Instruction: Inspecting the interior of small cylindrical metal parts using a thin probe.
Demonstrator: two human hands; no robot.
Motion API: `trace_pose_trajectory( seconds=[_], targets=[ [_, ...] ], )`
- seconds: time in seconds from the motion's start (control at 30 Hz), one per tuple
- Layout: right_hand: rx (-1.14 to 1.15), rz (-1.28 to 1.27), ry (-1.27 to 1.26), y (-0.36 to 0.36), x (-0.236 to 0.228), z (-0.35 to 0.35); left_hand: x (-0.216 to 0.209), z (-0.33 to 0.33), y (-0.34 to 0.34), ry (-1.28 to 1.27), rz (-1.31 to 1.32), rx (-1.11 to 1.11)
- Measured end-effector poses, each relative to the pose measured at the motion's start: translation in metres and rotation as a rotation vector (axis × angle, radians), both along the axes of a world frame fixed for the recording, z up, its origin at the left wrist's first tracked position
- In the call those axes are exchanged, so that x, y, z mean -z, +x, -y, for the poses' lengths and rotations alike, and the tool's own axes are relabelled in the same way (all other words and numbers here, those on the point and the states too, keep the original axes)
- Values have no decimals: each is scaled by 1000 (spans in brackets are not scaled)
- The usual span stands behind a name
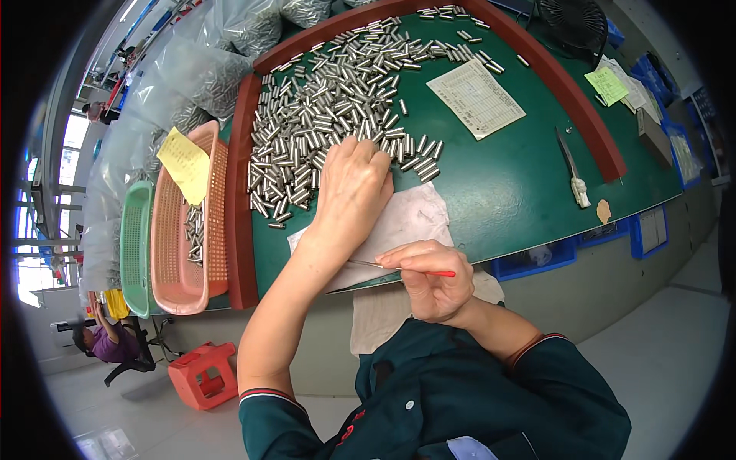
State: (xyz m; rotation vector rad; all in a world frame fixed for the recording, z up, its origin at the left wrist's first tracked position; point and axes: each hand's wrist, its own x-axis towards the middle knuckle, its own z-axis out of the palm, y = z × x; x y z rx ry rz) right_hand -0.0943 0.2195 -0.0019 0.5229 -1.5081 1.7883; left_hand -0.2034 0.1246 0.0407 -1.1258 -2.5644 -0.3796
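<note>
Many short, shiny metal pins [330,100] lie heaped on the green tabletop [491,195]. At the near edge of this heap is my left hand [354,188], knuckles up and fingers curled down; its fingertips and anything in them are hidden. My right hand [437,282] is by the table's front edge, pinching a thin metal tool with a red end [441,274]. The tool's slim shaft points left, toward my left wrist. Beneath both hands a pale, creased cloth [418,218] is spread on the table.
Dark red rails [242,192] border the tabletop. Left of them stand a pink basket [180,287] with some pins and a green basket [138,253]. A printed sheet [475,98] and a knife-like tool [569,161] lie right. A red stool [203,376] is on the floor.
</note>
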Motion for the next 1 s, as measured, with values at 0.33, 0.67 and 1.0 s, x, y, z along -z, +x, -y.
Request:
trace_pose_trajectory(
  seconds=[0.33,0.67,1.0],
  targets=[
    [-112,66,90,5,3,-5,-38,77,57,634,396,-289],
    [-136,44,-57,8,-7,8,24,165,203,1661,900,-628],
    [-677,93,63,38,5,70,77,177,242,2393,1146,-455]
  ],
)
